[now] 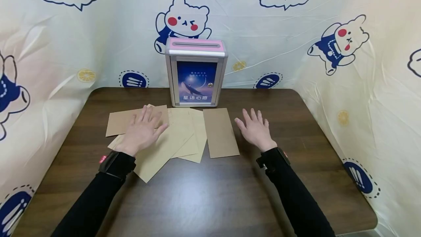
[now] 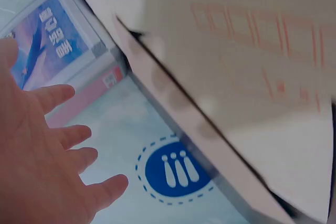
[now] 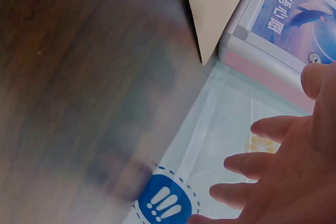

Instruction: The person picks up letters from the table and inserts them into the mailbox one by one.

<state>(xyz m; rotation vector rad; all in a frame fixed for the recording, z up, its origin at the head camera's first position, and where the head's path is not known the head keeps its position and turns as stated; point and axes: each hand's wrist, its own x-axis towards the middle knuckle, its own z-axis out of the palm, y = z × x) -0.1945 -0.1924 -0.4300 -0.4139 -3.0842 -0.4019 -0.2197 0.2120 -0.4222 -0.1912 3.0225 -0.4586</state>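
Your left hand (image 1: 142, 130) lies flat w/ fingers (image 1: 147, 114) straight and spread, palm down over the fanned envelopes (image 1: 177, 134) — it rests on the leftmost ones, gripping nothing. Your right hand (image 1: 254, 129) hovers or rests on the bare surface (image 1: 204, 193), fingers splayed and relaxed, holding nothing; can't tell if it touches the wood. It's just right of the brown envelope (image 1: 220, 132), which lies apart from your fingers at the right end of the fan. The envelopes sit mid-surface, overlapping, just in front of the letterbox (image 1: 196, 72) — pink top w/ a slot, blue poster on the front — standing upright at the back edge, centred betw. your hands. A cartoon-print sheet (image 1: 296, 28) w/ bears and "happy" bubbles hangs behind and at both sides.
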